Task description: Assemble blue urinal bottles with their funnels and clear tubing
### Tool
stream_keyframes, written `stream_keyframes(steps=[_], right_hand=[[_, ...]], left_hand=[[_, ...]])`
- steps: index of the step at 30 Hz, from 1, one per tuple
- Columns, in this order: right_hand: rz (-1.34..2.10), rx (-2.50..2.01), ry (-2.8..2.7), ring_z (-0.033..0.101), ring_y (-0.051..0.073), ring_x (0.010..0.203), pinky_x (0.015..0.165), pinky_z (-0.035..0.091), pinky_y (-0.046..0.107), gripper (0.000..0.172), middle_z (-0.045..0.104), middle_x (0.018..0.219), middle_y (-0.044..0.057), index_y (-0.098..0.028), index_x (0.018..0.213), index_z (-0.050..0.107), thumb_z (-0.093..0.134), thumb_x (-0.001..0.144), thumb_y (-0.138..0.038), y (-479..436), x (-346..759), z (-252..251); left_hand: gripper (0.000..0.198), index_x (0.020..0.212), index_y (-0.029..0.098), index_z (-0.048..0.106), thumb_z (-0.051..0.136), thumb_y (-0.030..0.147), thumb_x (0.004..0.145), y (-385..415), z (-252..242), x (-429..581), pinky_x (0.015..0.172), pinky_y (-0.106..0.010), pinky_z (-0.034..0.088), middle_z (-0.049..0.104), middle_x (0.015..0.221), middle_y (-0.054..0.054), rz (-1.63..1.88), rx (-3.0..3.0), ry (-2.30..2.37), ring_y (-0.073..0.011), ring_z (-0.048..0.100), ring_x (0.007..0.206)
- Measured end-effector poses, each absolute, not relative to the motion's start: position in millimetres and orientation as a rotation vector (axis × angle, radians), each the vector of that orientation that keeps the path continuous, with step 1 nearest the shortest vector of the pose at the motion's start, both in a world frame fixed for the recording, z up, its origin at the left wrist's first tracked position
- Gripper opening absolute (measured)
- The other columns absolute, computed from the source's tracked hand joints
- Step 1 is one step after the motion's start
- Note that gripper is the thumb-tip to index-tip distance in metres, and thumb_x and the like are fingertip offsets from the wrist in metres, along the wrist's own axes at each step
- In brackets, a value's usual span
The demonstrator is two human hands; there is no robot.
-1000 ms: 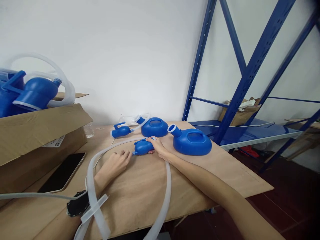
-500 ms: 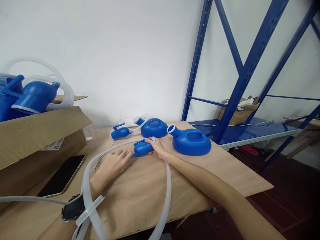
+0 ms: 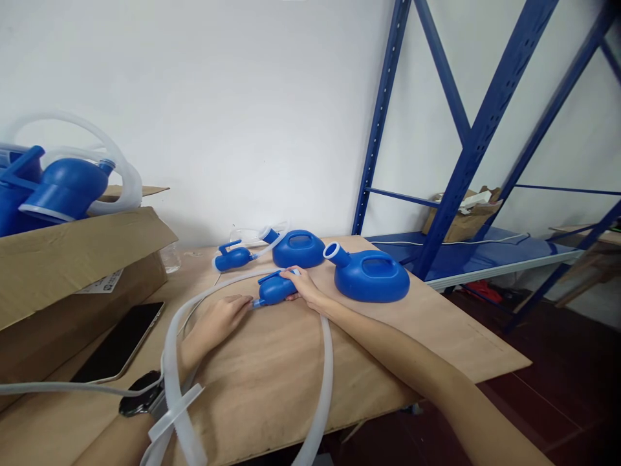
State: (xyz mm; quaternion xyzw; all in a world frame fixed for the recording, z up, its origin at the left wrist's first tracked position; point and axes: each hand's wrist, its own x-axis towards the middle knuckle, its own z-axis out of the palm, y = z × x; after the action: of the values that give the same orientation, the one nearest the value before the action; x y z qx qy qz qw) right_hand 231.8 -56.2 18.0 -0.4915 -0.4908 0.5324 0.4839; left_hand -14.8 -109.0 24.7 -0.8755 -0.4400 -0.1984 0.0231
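Note:
My right hand (image 3: pixel 301 285) is wrapped round the wide end of a small blue urinal cup (image 3: pixel 275 288), held low over the table with its narrow neck pointing left. At the tip of that neck, the fingers of my left hand (image 3: pixel 226 317) are pressed together in a pinch; a pale end piece shows there, partly hidden. A translucent hose (image 3: pixel 324 388) loops in front, passing over my left forearm, which wears a dark watch (image 3: pixel 140 393). Behind lies another urinal cup (image 3: pixel 233 259). Two blue urinal jugs, a nearer one (image 3: pixel 373 277) and a farther one (image 3: pixel 299 249), stand beyond my right hand.
On the left stands an open cardboard box (image 3: pixel 82 259) holding blue urinal cups and coiled hoses. A phone (image 3: pixel 121 342) lies beside it on the brown-covered table (image 3: pixel 388 362). Blue metal shelving (image 3: pixel 466 162) carries another carton (image 3: pixel 463 217) on the right.
My left hand has turned over at the wrist, its fingers rolling round at the cup's neck. The watch face now shows more. My right hand stays in place on the cup.

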Motion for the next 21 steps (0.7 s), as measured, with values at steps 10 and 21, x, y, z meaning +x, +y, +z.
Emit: stream_keyframes(steps=[10, 21], right_hand=[[1.296, -1.206, -1.222, 0.065, 0.014, 0.058, 0.038, 0.052, 0.021, 0.030, 0.065, 0.089, 0.004, -0.021, 0.106, 0.060, 0.071, 0.084, -0.039, -55.6, 231.7, 17.4], [1.317, -1.221, -1.278, 0.064, 0.013, 0.049, 0.037, 0.051, 0.022, 0.030, 0.066, 0.089, 0.003, -0.022, 0.106, 0.060, 0.071, 0.084, -0.040, -55.8, 231.7, 17.4]], left_hand=[[0.039, 0.081, 0.021, 0.073, 0.062, 0.059, 0.084, -101.3, 29.2, -12.4, 0.092, -0.040, 0.058, 0.079, 0.102, -0.008, -1.256, -3.078, -1.738, -0.0289, 0.072, 0.100], [0.047, 0.097, 0.020, 0.080, 0.060, 0.060, 0.084, -100.9, 29.5, -13.6, 0.092, -0.040, 0.058, 0.079, 0.111, -0.009, -1.022, -2.968, -1.897, -0.0331, 0.073, 0.104]])
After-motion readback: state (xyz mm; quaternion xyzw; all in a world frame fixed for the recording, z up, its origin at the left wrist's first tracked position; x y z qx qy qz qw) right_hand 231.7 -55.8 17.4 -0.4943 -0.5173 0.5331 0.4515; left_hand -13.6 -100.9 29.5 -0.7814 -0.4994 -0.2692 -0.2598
